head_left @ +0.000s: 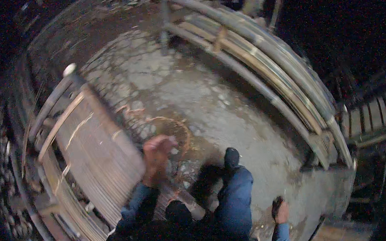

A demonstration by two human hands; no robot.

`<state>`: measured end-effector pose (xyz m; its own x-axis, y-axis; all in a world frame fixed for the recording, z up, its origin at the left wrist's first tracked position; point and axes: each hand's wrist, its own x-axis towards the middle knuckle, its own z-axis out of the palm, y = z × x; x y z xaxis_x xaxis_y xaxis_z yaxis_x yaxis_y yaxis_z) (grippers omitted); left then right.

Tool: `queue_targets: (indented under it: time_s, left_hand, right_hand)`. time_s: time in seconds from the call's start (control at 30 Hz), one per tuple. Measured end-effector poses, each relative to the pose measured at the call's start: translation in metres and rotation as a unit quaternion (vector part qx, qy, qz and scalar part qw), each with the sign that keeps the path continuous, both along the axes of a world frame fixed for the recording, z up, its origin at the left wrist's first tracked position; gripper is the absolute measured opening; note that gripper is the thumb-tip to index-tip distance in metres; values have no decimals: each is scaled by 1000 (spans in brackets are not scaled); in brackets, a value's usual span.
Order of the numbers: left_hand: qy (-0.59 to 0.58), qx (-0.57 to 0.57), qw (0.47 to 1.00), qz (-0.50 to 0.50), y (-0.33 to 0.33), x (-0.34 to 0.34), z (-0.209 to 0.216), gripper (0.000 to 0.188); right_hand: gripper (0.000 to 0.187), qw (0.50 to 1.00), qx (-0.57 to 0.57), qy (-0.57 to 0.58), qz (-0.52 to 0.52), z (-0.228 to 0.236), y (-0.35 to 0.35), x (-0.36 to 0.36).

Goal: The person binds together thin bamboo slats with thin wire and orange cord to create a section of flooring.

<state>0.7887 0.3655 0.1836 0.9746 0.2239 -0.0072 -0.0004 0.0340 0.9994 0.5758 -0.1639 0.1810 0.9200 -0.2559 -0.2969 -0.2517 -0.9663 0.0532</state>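
Note:
My left hand [156,153] is raised over the edge of a wooden frame strung with many fine pale threads [97,150]. The hand is blurred, its fingers look curled, and its grip is unclear. A thin orange strand [180,123] loops over the ground just beyond it. My right hand [281,212] hangs low at my side, closed around a small dark object [276,203]. Both sleeves are blue. My leg in blue trousers ends in a dark shoe [231,157] on the ground.
The ground is cracked pale stone or concrete [186,83]. A long rack of bamboo poles [261,66] curves along the right side. A slatted wooden piece [366,118] stands at far right. Darkness surrounds the edges.

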Motion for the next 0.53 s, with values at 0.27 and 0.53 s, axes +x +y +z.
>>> queue_targets:
  time_s: [0.27, 0.53]
  left_hand:
    - [98, 161, 973, -130, -98, -23, 52, 22]
    - [155, 77, 983, 52, -80, 13, 80, 16]
  right_hand:
    - [59, 657, 690, 99, 287, 98, 263, 304]
    - [71, 579, 394, 562, 441, 65, 230, 428]
